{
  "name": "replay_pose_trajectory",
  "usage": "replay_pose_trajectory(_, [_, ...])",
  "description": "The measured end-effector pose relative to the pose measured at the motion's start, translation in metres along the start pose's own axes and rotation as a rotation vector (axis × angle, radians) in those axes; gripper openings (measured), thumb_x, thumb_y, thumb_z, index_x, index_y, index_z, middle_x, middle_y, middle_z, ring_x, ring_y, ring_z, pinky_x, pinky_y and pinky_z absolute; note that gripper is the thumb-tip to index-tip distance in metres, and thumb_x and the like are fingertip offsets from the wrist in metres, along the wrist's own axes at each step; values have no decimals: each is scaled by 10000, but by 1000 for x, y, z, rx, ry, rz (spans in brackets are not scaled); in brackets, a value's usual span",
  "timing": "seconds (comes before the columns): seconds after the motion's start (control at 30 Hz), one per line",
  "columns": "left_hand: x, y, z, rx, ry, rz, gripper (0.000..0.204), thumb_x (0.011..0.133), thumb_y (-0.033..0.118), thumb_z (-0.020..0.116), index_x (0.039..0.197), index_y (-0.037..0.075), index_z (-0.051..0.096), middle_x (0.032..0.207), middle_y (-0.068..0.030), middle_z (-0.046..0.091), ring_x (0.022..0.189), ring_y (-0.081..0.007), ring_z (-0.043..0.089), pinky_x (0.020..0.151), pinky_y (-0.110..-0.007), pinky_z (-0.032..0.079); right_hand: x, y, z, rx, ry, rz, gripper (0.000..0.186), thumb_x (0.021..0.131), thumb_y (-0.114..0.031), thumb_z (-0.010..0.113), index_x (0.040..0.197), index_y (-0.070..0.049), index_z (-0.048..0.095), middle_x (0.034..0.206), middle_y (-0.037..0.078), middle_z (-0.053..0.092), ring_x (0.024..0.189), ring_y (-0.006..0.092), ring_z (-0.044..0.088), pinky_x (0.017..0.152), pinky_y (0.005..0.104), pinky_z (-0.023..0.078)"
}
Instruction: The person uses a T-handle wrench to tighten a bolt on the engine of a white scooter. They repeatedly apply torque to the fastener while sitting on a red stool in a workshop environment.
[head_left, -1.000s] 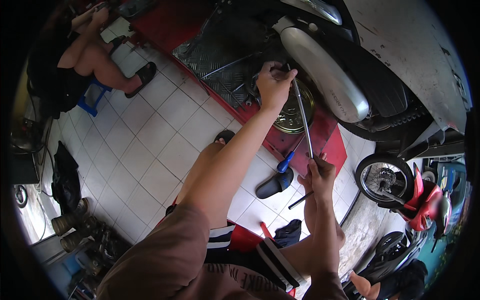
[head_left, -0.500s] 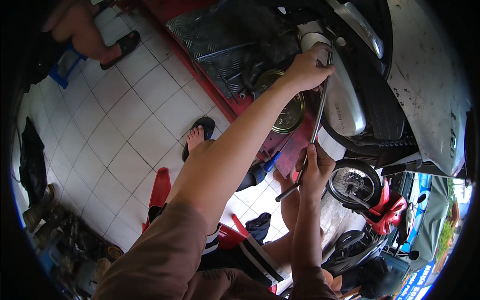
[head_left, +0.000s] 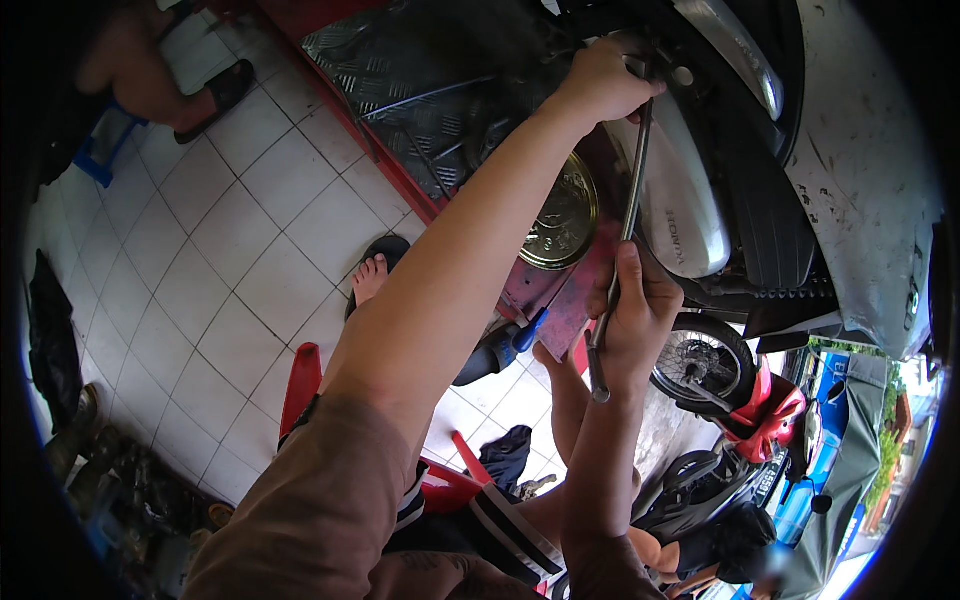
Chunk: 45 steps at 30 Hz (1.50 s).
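Nearest to me, my right hand (head_left: 640, 295) is closed round the lower part of a metal bar (head_left: 637, 170), thumb laid along it, and the bar's dark end pokes out below my palm toward my wrist. My left hand (head_left: 610, 85), farther out, is clamped on the top of the same bar, so the two hands are apart but joined by it. A second ago the bar crossed the gold tin (head_left: 565, 220); now it stands before the silver cover (head_left: 685, 220) on the motorbike's (head_left: 850, 170) flank. I take that to put the work at the bike, with both hands committed to the bar. My fingers hide its tip, so I cannot tell whether it meets anything there.

The tin sits near the lower end of the red lift platform (head_left: 565, 318), partly behind my left forearm. A blue-handled screwdriver (head_left: 530, 330) juts past the platform's left edge. Beyond, at far left, someone's sandalled foot (head_left: 200, 112) rests on the tiles.
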<state>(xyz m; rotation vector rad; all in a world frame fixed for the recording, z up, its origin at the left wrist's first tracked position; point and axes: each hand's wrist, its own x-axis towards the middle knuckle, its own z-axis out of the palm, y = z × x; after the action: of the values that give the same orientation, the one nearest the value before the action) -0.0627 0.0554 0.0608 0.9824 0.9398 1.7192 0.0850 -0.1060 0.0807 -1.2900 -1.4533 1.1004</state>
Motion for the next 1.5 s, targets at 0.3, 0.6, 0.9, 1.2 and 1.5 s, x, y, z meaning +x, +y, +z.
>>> replay_pose_trajectory(0.3, [-5, 15, -14, 8, 11, -46, 334, 866, 159, 674, 1145, -8, 597, 833, -118, 671, 638, -189, 671, 554, -298, 548, 0, -17, 29, 359, -128, 194, 289, 942, -202, 562, 1107, 31, 609, 650, 33, 574, 499, 85, 522, 443, 195, 381])
replay_pose_trajectory(0.6, [-107, 49, -112, 10, 189, -629, 500, 949, 483, 494, 1188, 49, 565, 1001, -96, 638, 882, -178, 619, 735, -320, 485, 41, -44, 88, 760, -195, 420, 171, 975, -130, 418, 1017, -25, 547, 796, 78, 567, 664, 190, 537, 613, 311, 451])
replay_pose_trajectory(0.9, [-215, 79, -115, -598, 383, -679, 284, 937, 348, 576, 946, 84, 471, 759, -62, 523, 541, -92, 412, 448, -218, 304, 50, -29, 82, 907, -297, 523, 219, 1008, -115, 333, 1014, -41, 539, 856, 73, 560, 754, 194, 555, 688, 319, 486])
replay_pose_trajectory(1.2, [-230, 100, -90, -391, 336, -598, 350, 966, 354, 544, 859, 22, 572, 694, -43, 559, 501, -68, 414, 441, -219, 291, 54, -46, 105, 1001, -262, 516, 206, 1010, -107, 340, 1013, 6, 512, 942, 130, 566, 803, 236, 582, 734, 351, 521])
replay_pose_trajectory(1.5, [-209, 100, -83, -167, 609, -132, 296, 912, 209, 637, 738, -30, 641, 524, -27, 540, 380, -80, 444, 371, -233, 333, 27, -44, 95, 281, -644, 379, 299, 932, -356, 588, 1000, -65, 604, 893, 45, 626, 827, 171, 602, 720, 291, 481])
